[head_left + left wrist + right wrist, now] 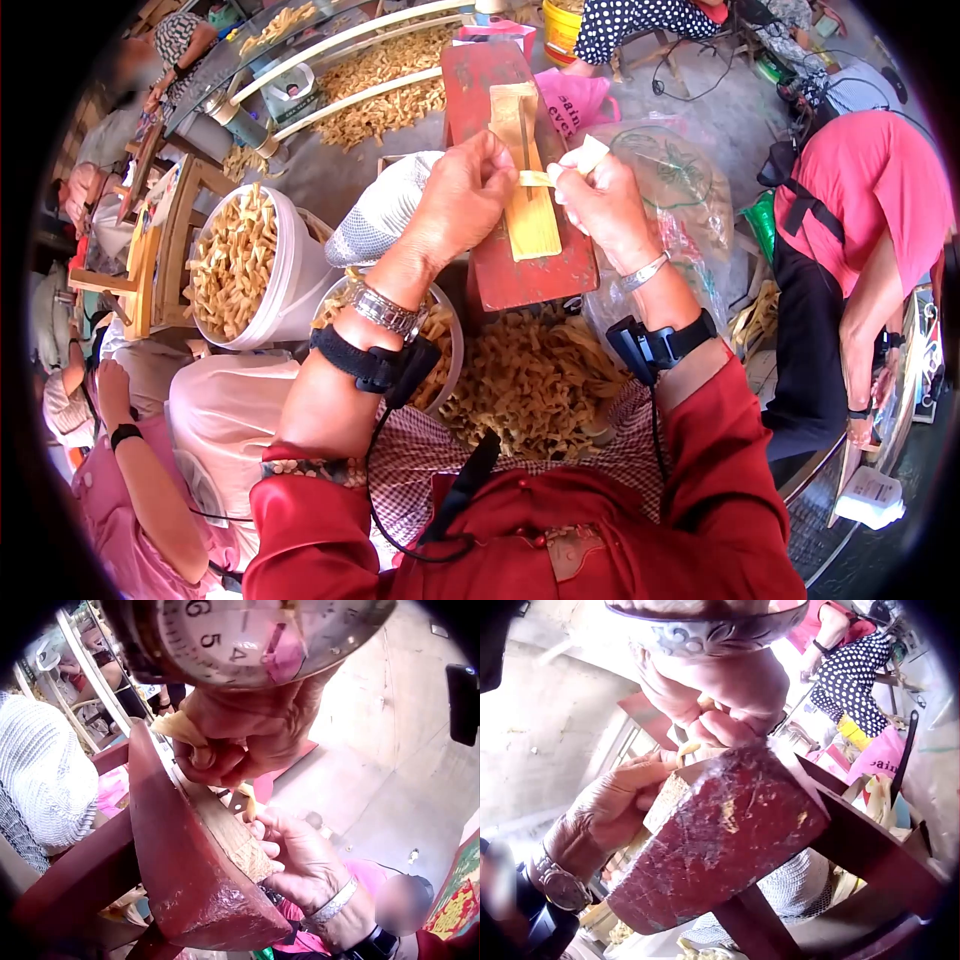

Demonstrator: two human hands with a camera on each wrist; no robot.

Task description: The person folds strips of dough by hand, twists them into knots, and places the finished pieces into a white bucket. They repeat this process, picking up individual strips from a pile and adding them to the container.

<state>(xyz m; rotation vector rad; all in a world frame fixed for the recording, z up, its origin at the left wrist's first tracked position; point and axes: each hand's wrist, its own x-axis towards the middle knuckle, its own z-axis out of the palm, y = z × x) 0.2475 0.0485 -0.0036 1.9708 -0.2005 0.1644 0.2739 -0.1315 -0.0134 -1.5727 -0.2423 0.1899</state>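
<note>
A pale yellow strip [537,179] is stretched between both hands above a wooden block [533,222] with a dark slot, which lies on a red bench [488,75]. The left hand [468,192] pinches the strip's left end between thumb and fingers. At the other side the right hand [603,200] pinches it, with a pale flap [592,154] sticking up from its fingers. In the left wrist view a yellow piece [178,727] pokes out beside the curled left hand [240,735]. The right hand [712,697] is over the bench end [727,832] in the right wrist view.
A white bucket [285,270] of twisted yellow pieces stands at the left, beside a mesh-covered white bundle [385,215]. More pieces [530,385] lie heaped below the bench. Clear plastic bags [680,190] and a pink bag [577,100] are at the right. People sit on both sides.
</note>
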